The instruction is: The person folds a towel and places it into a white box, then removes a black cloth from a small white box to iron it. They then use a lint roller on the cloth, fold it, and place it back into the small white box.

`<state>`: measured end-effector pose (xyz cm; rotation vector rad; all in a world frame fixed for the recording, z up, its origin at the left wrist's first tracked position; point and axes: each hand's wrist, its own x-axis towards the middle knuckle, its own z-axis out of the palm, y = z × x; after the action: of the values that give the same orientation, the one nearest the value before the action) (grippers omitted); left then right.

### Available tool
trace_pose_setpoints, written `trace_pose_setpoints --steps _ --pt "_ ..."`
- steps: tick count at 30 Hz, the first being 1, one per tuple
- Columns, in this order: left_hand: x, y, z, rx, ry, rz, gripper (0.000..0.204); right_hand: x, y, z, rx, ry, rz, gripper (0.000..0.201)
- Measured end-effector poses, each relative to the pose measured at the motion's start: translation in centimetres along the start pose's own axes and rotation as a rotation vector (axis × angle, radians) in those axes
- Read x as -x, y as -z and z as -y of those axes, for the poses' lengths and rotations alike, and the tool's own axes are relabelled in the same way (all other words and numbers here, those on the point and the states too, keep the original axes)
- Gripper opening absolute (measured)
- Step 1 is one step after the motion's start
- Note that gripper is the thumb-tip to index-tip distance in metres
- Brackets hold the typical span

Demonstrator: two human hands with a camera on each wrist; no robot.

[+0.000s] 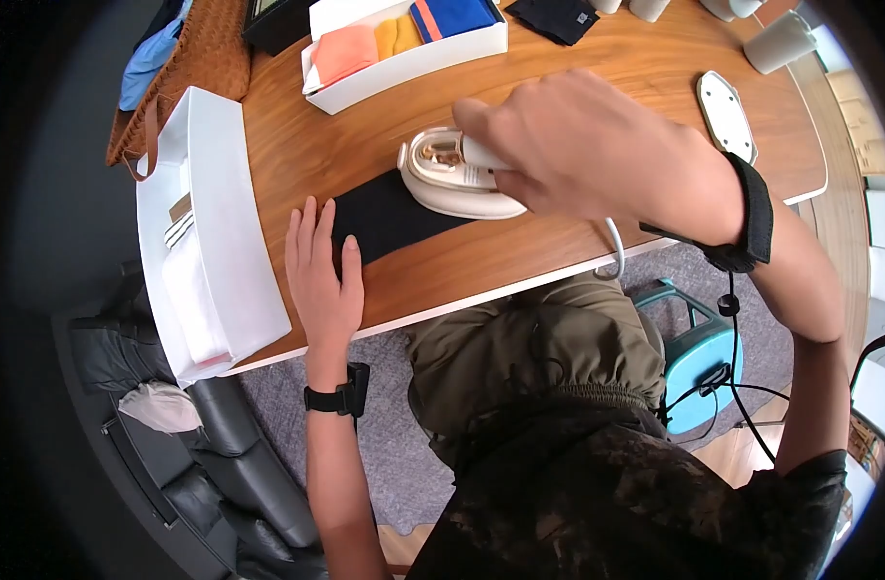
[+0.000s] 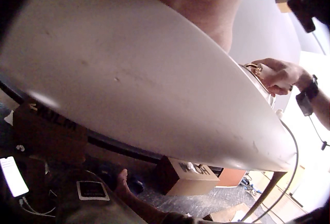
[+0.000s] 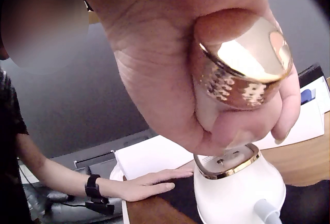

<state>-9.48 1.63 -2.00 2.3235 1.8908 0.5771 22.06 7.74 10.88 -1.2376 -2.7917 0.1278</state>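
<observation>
In the head view a white handheld iron (image 1: 462,201) with gold trim rests on a folded black cloth (image 1: 379,217). My right hand (image 1: 582,145) grips the iron's handle from above. The right wrist view shows the fingers curled round the handle, its shiny gold end (image 3: 247,53) sticking out of the fist above the white body (image 3: 237,198). Flat on the table, my left hand (image 1: 324,275) lies at the cloth's left end, fingers straight and fingertips along its edge. The iron covers the cloth's right part.
A white box (image 1: 254,280) with pale folded cloths stands to the left. Behind is another white box (image 1: 413,77) holding coloured folded cloths. A black cloth (image 1: 553,17) and a white stand (image 1: 725,114) lie farther back. The iron's cord (image 1: 616,249) hangs over the front edge.
</observation>
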Motion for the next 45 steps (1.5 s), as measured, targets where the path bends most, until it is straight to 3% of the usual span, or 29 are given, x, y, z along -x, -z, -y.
trace_pose_setpoints --steps 7,10,13,22,25,27,31,37,40,45 --pt "0.0 -0.1 0.0 0.009 -0.006 -0.009 0.047 0.2 -0.2 -0.3 -0.036 -0.006 0.037 0.027" --pt "0.1 0.1 0.1 -0.008 0.002 0.03 0.048 0.0 -0.2 -0.3 -0.006 0.002 -0.056 0.027" --pt "0.1 0.0 0.0 -0.001 0.01 0.031 0.048 0.5 0.5 0.5 -0.011 0.004 0.042 0.025" --pt "0.0 0.2 -0.1 -0.01 0.011 0.032 0.048 -0.2 -0.4 -1.0 0.011 -0.036 -0.064 0.023" --pt "0.1 0.0 0.1 0.001 0.001 0.021 0.048 0.3 0.2 -0.4 -0.022 0.0 0.003 0.031" --pt "0.1 -0.1 0.1 0.01 0.003 0.018 0.048 0.4 0.3 -0.2 -0.023 -0.028 0.01 0.022" --pt "0.1 0.0 0.1 0.003 -0.005 0.013 0.048 -0.2 -0.4 -1.3 -0.032 -0.056 -0.047 0.023" --pt "0.1 0.1 0.1 0.003 0.001 0.017 0.048 0.3 0.5 -0.5 -0.029 -0.049 -0.014 0.027" --pt "0.0 -0.1 0.1 0.011 -0.011 -0.016 0.048 0.6 0.7 -0.1 -0.054 -0.068 0.084 0.028" --pt "0.0 -0.1 0.1 -0.005 -0.01 -0.002 0.048 -0.1 -0.5 -1.6 -0.009 -0.087 -0.044 0.026"
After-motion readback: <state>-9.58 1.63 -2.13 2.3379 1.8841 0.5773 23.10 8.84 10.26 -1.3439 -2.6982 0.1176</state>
